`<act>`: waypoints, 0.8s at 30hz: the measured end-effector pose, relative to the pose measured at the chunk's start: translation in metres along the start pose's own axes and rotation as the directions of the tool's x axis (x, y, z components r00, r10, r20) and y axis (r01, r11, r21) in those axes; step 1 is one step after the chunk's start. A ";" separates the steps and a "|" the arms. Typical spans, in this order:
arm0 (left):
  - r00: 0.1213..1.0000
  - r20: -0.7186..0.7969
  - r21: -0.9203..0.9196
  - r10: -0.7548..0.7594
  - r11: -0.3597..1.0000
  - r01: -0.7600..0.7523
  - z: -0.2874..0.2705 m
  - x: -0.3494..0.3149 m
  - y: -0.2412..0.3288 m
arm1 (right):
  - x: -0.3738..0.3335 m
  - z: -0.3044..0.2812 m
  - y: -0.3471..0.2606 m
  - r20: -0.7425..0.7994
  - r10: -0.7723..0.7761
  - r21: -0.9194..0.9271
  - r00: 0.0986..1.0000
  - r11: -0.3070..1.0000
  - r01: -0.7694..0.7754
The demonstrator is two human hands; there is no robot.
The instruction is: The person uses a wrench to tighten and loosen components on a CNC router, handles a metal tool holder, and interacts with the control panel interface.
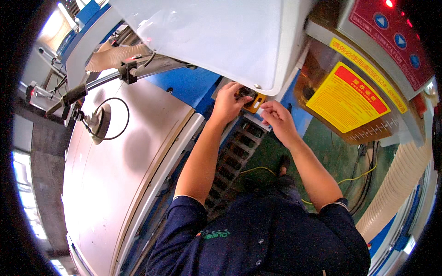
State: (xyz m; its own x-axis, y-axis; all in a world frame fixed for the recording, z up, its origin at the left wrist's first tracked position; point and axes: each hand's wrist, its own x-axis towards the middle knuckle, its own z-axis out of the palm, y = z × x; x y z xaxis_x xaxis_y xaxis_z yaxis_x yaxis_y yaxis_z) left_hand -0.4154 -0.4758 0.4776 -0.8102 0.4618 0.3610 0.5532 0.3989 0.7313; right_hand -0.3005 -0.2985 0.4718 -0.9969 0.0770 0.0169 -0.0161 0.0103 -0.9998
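Observation:
Under the edge of a large white machine cover [221,41], my left hand [227,103] is closed around a small yellow-and-black object [254,102] that looks like a tape measure. Its thumb lies across the dark part, and the fingers hide much of the rest. Close beside the yellow end is my right hand [280,122], with fingers curled and thumb and fingertips drawn together. Whatever its fingertips may hold is too small to make out. Both forearms reach forward from short dark sleeves.
On the left lies a wide pale panel [110,184], with a suction cup [99,123] and a metal arm above it. A transparent brown guard [317,78] bearing a yellow label stands at the right, above a ribbed hose [396,184]. A slotted dark track [235,158] runs below my hands.

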 end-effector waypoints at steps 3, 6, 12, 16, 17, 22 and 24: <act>0.996 0.069 0.003 -0.058 0.998 0.058 -0.008 0.004 -0.003 | 0.017 0.006 -0.001 -0.026 -0.028 -0.043 0.999 0.999 0.027; 0.980 0.153 -0.062 -0.125 0.989 0.136 -0.010 0.008 -0.003 | 0.036 0.007 0.009 -0.064 -0.105 -0.170 0.992 0.981 0.093; 0.993 -0.109 0.015 0.041 0.999 -0.039 0.007 0.002 -0.015 | 0.057 0.018 0.025 -0.121 -0.203 -0.328 0.972 0.932 0.154; 0.996 0.053 -0.059 -0.078 0.995 0.081 -0.005 0.006 -0.005 | 0.049 0.018 0.021 -0.101 -0.261 -0.303 0.960 0.927 0.220; 0.986 0.134 -0.065 -0.097 0.992 0.107 -0.011 0.004 -0.004 | 0.043 0.021 0.013 -0.094 -0.157 -0.286 0.983 0.950 0.124; 0.994 0.067 -0.141 0.082 0.987 -0.072 -0.008 0.004 -0.013 | 0.041 0.027 0.014 -0.115 -0.188 -0.300 0.975 0.943 0.146; 1.000 0.027 0.029 -0.012 1.000 0.012 -0.001 0.005 -0.008 | 0.044 0.026 0.023 -0.146 -0.250 -0.316 0.957 0.929 0.194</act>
State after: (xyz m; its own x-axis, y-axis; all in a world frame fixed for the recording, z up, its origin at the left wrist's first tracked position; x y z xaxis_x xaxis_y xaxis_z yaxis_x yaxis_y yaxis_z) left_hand -0.4243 -0.4773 0.4746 -0.8115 0.4777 0.3364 0.5492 0.4270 0.7184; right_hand -0.3469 -0.3207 0.4489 -0.9390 0.2166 0.2672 -0.1843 0.3391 -0.9225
